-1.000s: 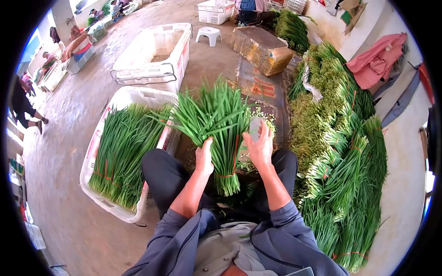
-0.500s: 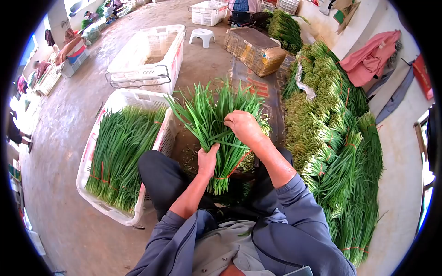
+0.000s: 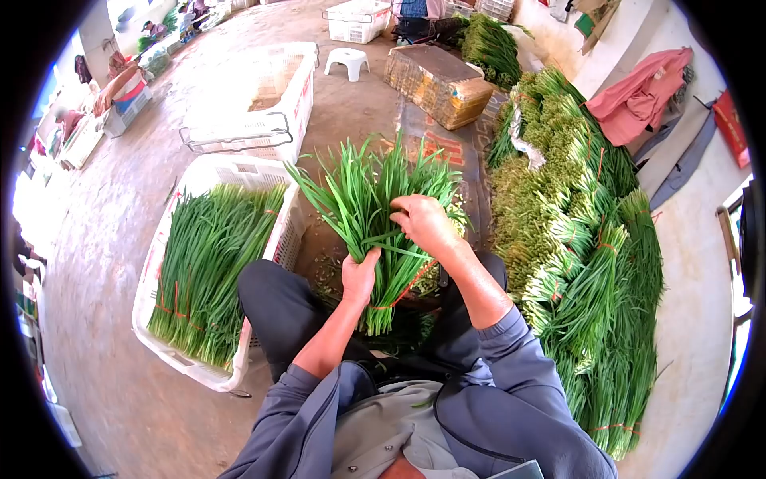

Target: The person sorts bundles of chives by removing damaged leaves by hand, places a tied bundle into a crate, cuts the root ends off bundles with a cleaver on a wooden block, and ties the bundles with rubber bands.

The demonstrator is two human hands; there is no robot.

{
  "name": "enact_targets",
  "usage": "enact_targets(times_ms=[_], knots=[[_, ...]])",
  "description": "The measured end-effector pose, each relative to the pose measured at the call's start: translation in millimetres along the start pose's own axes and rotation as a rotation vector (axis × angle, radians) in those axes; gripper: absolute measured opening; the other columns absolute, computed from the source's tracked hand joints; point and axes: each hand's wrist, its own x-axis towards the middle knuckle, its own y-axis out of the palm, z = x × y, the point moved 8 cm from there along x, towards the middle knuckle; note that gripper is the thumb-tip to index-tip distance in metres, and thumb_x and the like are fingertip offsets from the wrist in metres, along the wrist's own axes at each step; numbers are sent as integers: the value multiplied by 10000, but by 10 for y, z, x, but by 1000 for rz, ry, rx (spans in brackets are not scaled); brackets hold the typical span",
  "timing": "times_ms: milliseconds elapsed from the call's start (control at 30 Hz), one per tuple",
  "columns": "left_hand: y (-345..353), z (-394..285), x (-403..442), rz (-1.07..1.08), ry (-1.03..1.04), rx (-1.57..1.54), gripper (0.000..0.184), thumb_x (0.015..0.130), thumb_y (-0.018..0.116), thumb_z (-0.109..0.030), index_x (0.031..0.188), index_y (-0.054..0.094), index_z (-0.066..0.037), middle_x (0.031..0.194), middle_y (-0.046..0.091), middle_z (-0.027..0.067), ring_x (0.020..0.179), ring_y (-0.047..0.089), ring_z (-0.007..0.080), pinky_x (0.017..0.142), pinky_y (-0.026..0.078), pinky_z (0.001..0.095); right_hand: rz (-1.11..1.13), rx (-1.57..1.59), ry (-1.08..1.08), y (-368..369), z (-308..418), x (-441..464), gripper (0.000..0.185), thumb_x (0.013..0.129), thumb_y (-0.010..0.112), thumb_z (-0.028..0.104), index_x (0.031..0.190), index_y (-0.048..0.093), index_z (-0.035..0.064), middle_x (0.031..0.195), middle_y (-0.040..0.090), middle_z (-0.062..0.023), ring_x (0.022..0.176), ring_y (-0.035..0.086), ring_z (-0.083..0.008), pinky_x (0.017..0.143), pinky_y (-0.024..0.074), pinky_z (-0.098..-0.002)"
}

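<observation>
A bundle of green garlic chives [image 3: 387, 275] stands between my knees, leaves fanned out at the top, an orange tie around its lower stems. My left hand [image 3: 360, 275] is closed around the bundle's left side, above the tie. Up among the leaves on the right, my right hand [image 3: 427, 223] has curled fingers pinching at chive leaves; the exact blades are partly hidden. One flat leaf crosses the bundle between my hands. To the left, a white plastic crate [image 3: 146, 315] holds tied chives [image 3: 215, 263] lying lengthwise.
A long pile of tied chives [image 3: 610, 319] lies along the right wall. Ahead stand another white crate [image 3: 299, 104], a white stool [image 3: 348, 62] and a taped box [image 3: 439, 84]. A pink jacket [image 3: 642, 96] hangs at right. Other people sit in the far background.
My right hand has shifted slightly down, its fingers a little looser among the leaves. My left hand keeps its hold on the bundle. The view has moved slightly.
</observation>
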Motion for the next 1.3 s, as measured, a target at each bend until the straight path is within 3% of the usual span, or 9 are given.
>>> enact_targets(times_ms=[67,167,267,433,567,633,867,1033,1300], knots=[[8,-48,-30,-17,-15,36,219,936,709,-170,1080,724,-5,985,692,-8,878,595,84,793,478,268,38,-23,0,20,5,-21,170,926,651,99,1045,699,-12,872,695,-144,659,696,-204,624,563,-333],[-16,-21,-6,-19,-9,87,218,933,711,-172,1071,728,-5,966,693,-12,854,595,84,781,479,265,61,607,461,62,-193,-116,146,951,642,98,1019,696,-19,815,697,-84,683,704,-155,629,579,-301],[8,-48,-30,-14,17,96,216,932,711,-172,1065,730,-3,956,693,-14,838,596,81,769,481,265,-2,914,411,-35,-200,-71,187,962,628,84,1090,659,-48,821,696,-91,687,696,-149,640,584,-279],[30,-9,-19,-9,10,130,217,923,713,-158,1075,730,-4,968,700,-5,850,603,82,776,487,271,189,868,323,70,145,-138,250,956,675,61,1171,650,-64,838,688,-84,712,694,-145,661,613,-274],[-10,-27,-27,-13,19,241,216,919,709,-141,1088,731,-8,979,707,-3,858,610,90,793,494,281,203,977,384,323,2,-65,160,975,675,98,1074,680,-27,816,690,-65,685,686,-131,634,607,-266],[2,-20,-23,-1,41,228,228,917,713,-146,1087,725,5,959,720,10,855,620,95,798,503,288,10,1292,379,172,42,-39,131,985,659,104,993,675,-26,807,693,-70,665,684,-137,624,608,-285],[89,38,-42,56,53,170,231,916,709,-141,1087,724,13,963,737,26,869,629,92,814,509,291,-166,567,103,-354,238,324,255,980,610,59,1216,672,-16,855,716,-84,727,710,-138,672,583,-268],[77,68,-56,67,54,180,226,908,710,-135,1077,725,14,950,733,15,862,622,93,811,504,291,39,654,134,-230,339,388,425,954,632,3,1374,589,47,835,681,-45,716,679,-112,664,599,-276],[98,27,-67,85,101,220,198,904,705,-133,1043,730,6,906,728,6,826,614,86,792,503,284,25,376,48,-221,366,380,360,942,634,18,1291,675,100,876,712,-73,709,679,-126,670,580,-298]])
